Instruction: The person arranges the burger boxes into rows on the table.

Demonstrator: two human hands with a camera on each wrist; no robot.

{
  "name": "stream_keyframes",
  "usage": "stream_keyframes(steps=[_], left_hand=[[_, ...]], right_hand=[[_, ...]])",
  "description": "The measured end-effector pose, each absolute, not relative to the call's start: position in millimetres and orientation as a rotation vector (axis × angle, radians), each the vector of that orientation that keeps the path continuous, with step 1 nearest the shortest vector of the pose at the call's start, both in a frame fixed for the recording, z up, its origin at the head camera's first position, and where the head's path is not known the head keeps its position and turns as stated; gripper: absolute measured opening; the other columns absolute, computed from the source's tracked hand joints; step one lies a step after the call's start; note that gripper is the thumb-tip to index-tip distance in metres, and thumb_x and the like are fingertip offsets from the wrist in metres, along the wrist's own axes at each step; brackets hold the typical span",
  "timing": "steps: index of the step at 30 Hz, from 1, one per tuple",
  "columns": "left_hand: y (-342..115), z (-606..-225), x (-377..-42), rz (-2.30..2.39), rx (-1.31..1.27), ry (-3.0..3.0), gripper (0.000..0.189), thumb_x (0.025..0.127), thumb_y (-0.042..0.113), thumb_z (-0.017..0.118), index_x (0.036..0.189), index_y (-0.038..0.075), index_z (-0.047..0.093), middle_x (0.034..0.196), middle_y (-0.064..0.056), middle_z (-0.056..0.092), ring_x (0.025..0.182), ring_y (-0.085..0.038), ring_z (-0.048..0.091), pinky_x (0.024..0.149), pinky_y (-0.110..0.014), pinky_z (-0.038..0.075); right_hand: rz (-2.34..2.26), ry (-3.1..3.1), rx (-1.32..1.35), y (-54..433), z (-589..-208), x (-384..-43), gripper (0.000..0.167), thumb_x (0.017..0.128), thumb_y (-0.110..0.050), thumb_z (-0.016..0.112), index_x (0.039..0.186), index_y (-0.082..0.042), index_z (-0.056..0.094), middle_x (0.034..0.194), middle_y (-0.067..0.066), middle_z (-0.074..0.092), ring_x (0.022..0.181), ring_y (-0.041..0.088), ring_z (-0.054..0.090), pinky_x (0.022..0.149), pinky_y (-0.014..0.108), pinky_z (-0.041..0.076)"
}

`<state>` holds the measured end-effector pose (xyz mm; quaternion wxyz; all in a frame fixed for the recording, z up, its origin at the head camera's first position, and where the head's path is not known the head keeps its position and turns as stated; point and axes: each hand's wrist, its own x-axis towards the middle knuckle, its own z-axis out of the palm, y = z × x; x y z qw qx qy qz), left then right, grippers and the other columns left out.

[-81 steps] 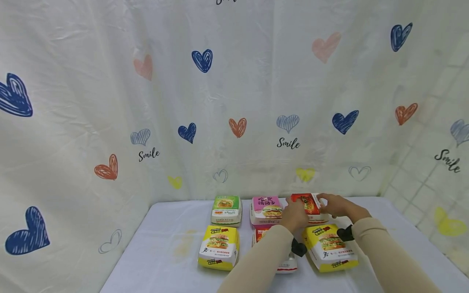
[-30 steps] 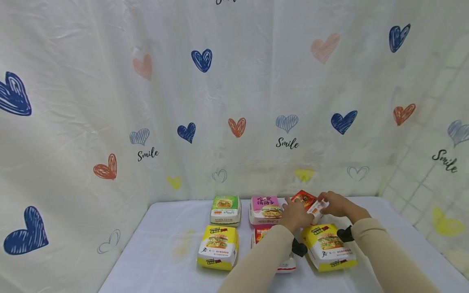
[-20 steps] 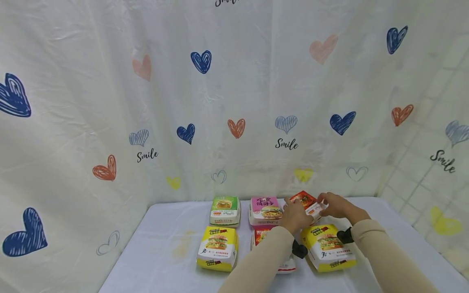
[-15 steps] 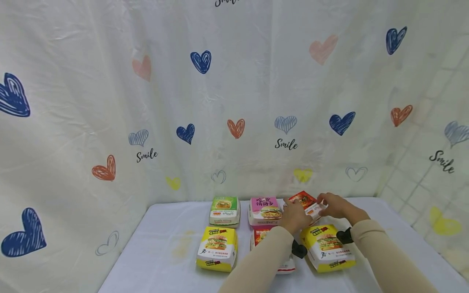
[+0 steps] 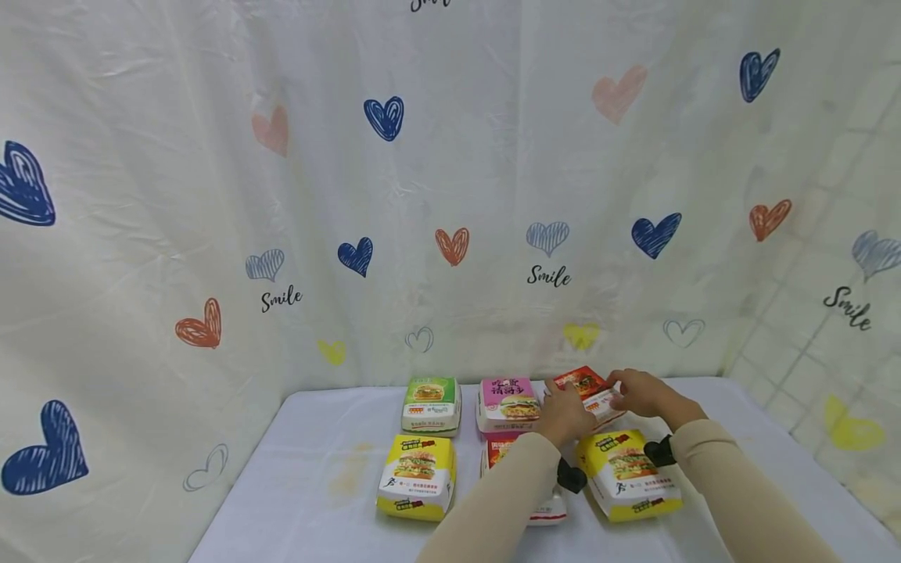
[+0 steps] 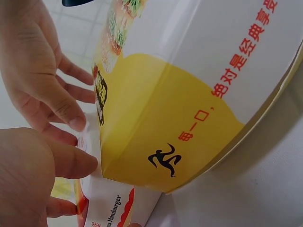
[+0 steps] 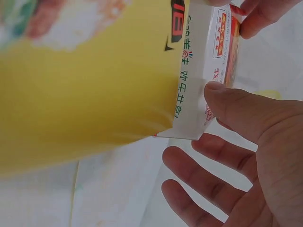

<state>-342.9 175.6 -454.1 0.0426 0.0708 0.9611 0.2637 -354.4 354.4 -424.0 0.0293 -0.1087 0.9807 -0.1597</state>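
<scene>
Both hands are at a red-and-white burger box (image 5: 583, 381) at the back right of the table, which sits turned at an angle. My left hand (image 5: 565, 414) holds its near left side, and my right hand (image 5: 644, 393) grips its right corner. In the right wrist view my right thumb presses the white edge of the burger box (image 7: 201, 61), the fingers bent on its other side. The left wrist view shows my left thumb against the box's white side (image 6: 113, 205). A yellow burger box (image 5: 629, 475) stands just in front and fills much of both wrist views.
On the white-covered table (image 5: 310, 469), a pink burger box (image 5: 508, 403) and a green one (image 5: 432, 405) stand left of the hands. Another yellow box (image 5: 417, 477) is front left. My left sleeve partly covers a red box (image 5: 498, 452). A heart-print curtain (image 5: 450, 188) hangs behind.
The red-and-white burger box, straight at first, was turned clockwise between both hands, then eased partly back. The hands keep nearly the same place; the other boxes stay put.
</scene>
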Motion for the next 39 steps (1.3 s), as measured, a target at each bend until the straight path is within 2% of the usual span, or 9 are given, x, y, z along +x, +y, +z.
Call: stream_keyframes(steps=[4,11,27,35,39], left_hand=[[175,-453,-342,0.804,0.218,2.934,0.077,0.084,0.041,0.076,0.153,0.021,0.047,0.158,-0.01,0.036,0.128,-0.026,0.058,0.103,-0.046,0.053],[176,-452,-343,0.816,0.222,2.936,0.073,0.085,0.04,0.076,0.15,0.021,0.05,0.148,-0.01,0.041,0.109,-0.024,0.06,0.093,-0.04,0.055],[174,-454,-345,0.736,0.274,2.963,0.058,0.088,0.035,0.074,0.142,0.022,0.056,0.132,-0.01,0.051,0.099,-0.021,0.061,0.091,-0.039,0.056],[171,-449,-340,0.702,0.268,2.98,0.059,0.086,0.035,0.077,0.141,0.026,0.058,0.134,-0.007,0.055,0.109,-0.022,0.06,0.096,-0.042,0.055],[170,-447,-337,0.722,0.246,2.949,0.064,0.086,0.034,0.079,0.144,0.028,0.055,0.144,-0.006,0.053,0.114,-0.024,0.059,0.1,-0.045,0.054]], right_hand=[[-0.491,3.03,-0.341,354,-424,-354,0.031,0.092,-0.01,0.071,0.118,0.004,0.061,0.091,0.015,0.062,0.079,0.026,0.056,0.07,0.042,0.049],[-0.503,3.02,-0.311,354,-425,-354,0.031,0.092,-0.01,0.07,0.118,0.003,0.059,0.084,0.011,0.059,0.073,0.023,0.053,0.064,0.036,0.045],[-0.514,2.96,-0.228,361,-434,-357,0.043,0.092,-0.014,0.074,0.127,0.0,0.054,0.089,0.011,0.065,0.077,0.023,0.058,0.07,0.04,0.051],[-0.52,2.944,-0.228,360,-431,-353,0.042,0.092,-0.013,0.073,0.127,0.0,0.053,0.087,0.01,0.063,0.075,0.023,0.056,0.068,0.038,0.05],[-0.519,2.937,-0.223,359,-431,-353,0.043,0.092,-0.012,0.074,0.126,0.001,0.052,0.086,0.01,0.062,0.073,0.022,0.056,0.067,0.037,0.05]])
